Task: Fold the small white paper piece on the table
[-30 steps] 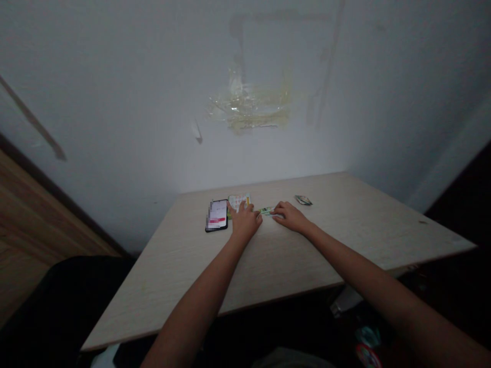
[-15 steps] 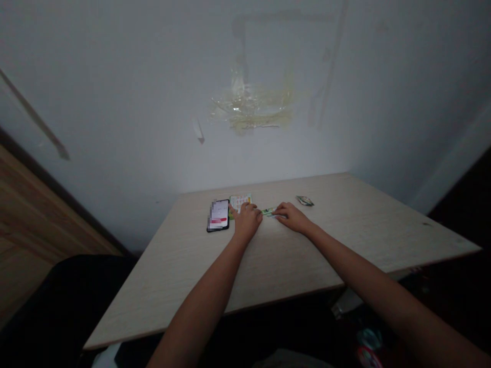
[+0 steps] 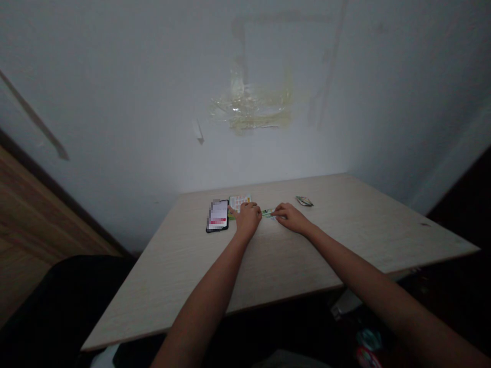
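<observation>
A small green-and-white printed paper strip (image 3: 267,212) lies low over the table between my two hands. The fingers of my left hand (image 3: 248,219) are bent and its thumb side closes on the strip's left end, while the little finger sticks out to the left. Under and behind that hand is a printed sheet (image 3: 241,200) with a green lower edge, partly covered. My right hand (image 3: 292,216) pinches the strip's right end between thumb and fingers; the fingertips hide the exact grip.
A phone (image 3: 218,216) with a lit screen lies left of the sheet. To the right, behind my right hand, is a small crumpled printed packet (image 3: 304,201). The pale wooden table (image 3: 184,266) meets a wall (image 3: 153,128) with old tape on it.
My hands stay in nearly the same place, with only slight finger movement at the strip. The whole view has shifted a little.
</observation>
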`<move>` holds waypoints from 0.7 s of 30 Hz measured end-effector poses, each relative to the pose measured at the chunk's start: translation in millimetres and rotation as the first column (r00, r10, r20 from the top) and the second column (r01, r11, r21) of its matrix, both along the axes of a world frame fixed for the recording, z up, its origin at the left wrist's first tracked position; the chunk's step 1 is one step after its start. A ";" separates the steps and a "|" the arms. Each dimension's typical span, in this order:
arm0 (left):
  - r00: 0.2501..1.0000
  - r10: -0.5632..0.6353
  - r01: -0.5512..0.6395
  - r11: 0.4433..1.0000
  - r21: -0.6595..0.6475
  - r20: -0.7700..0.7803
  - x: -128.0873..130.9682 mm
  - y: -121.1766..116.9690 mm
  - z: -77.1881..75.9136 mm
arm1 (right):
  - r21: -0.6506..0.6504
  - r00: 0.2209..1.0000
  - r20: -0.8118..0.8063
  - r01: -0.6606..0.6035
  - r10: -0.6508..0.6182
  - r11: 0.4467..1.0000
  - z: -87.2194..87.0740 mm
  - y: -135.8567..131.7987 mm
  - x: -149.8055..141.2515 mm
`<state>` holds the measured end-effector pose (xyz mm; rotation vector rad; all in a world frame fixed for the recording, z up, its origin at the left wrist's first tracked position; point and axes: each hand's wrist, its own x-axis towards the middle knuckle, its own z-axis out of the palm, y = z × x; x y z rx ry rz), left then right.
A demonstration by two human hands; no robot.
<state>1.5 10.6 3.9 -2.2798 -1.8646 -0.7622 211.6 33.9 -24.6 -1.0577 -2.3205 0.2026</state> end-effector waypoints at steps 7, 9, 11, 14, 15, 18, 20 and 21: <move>1.000 0.001 -0.002 0.999 -0.049 -0.024 -0.5 2.5 3.1 | -0.014 1.000 0.001 0.004 -0.004 1.000 -1.5 2.1 0.2; 1.000 -0.007 0.006 0.999 -0.047 -0.026 -0.7 3.3 2.7 | -0.014 1.000 0.000 0.004 -0.004 1.000 -1.0 1.6 0.1; 0.999 -0.009 0.007 0.998 -0.056 -0.036 -0.7 3.9 2.2 | -0.013 1.000 0.000 0.008 -0.008 1.000 -0.5 1.2 0.1; 0.998 -0.007 0.003 0.997 -0.075 -0.059 0.3 3.5 2.3 | -0.015 1.000 0.000 0.012 -0.012 1.000 -0.2 1.3 0.0; 0.998 -0.009 0.004 0.997 -0.080 -0.063 0.9 3.0 2.5 | -0.015 1.000 0.002 0.013 -0.013 1.000 -0.2 1.5 -0.1; 0.997 -0.027 0.021 0.997 -0.076 -0.069 3.8 0.2 3.5 | -0.009 1.000 0.002 0.011 -0.011 1.000 -0.2 2.0 -0.6; 0.996 -0.037 0.032 0.997 -0.063 -0.077 5.8 -2.1 4.2 | -0.008 1.000 -0.003 0.011 -0.011 1.000 -0.1 2.0 -0.9; 0.996 -0.039 0.034 0.998 -0.060 -0.081 6.7 -3.2 4.4 | -0.011 1.000 -0.006 0.009 -0.009 1.000 0.0 2.0 -0.9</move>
